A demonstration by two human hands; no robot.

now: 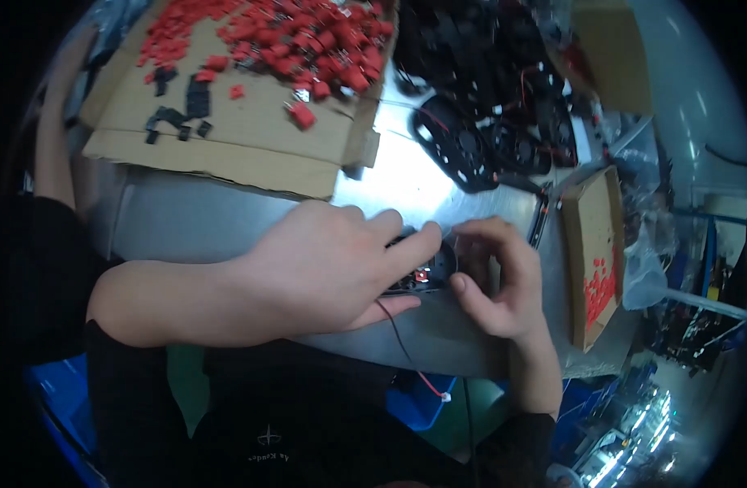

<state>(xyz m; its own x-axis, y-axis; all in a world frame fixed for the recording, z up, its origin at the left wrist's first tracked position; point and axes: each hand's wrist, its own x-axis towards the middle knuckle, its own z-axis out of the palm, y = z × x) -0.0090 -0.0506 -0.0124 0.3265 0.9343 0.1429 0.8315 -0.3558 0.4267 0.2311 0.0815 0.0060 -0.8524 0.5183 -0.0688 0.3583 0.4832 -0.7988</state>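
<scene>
Assembly workshop, metal worktable point(203, 215), cardboard tray point(260, 134) heaped with red parts point(325, 49), piled black housings point(455, 142), blue bin point(422, 411) below

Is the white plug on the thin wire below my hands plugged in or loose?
Loose, it seems: the white plug dangles at the end of the wire, past the table edge, nothing visibly joined to it.

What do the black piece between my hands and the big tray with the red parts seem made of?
Black piece: probably moulded plastic, smooth, judging by its dark curved rim, though blur leaves that open. Big tray: apparently brown cardboard, matte, with creased folded edges.
</scene>
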